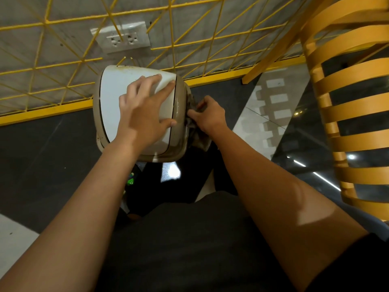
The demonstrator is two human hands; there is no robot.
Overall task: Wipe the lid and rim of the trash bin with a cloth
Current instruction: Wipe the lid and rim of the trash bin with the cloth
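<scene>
Wiping along the right side of the trash bin (179,144), the person works from directly above it; the bin stands on the dark floor (42,148), close against the yellow wire fence (63,60) at the floor's far edge. The left hand (145,114) lies flat on the white lid (113,102), fingers spread wide, thumb at the lid's right edge, apparently pressing down to steady the bin. The right hand (207,115) is bunched around a dark cloth (200,138), fingers curled and pinching its folds against the tan rim (180,106) on that side; part of the cloth hangs loose below the hand.

To do this step well, I would judge that the left palm should keep firm downward weight so the bin does not skate; the cloth wants to wrap over the rim's lip rather than skim its outer face, since grime collects in the seam between lid and rim. Working round the rim in one direction, refolding the cloth to a cleaner face as it soils, should avoid smearing. Brown specks show along the lid's far edge, near the fence; that strip looks unwiped, and the lid under the left palm will need a pass once the hands swap places. An orange slatted chair (347,102) stands well to the right, clear of the work.
</scene>
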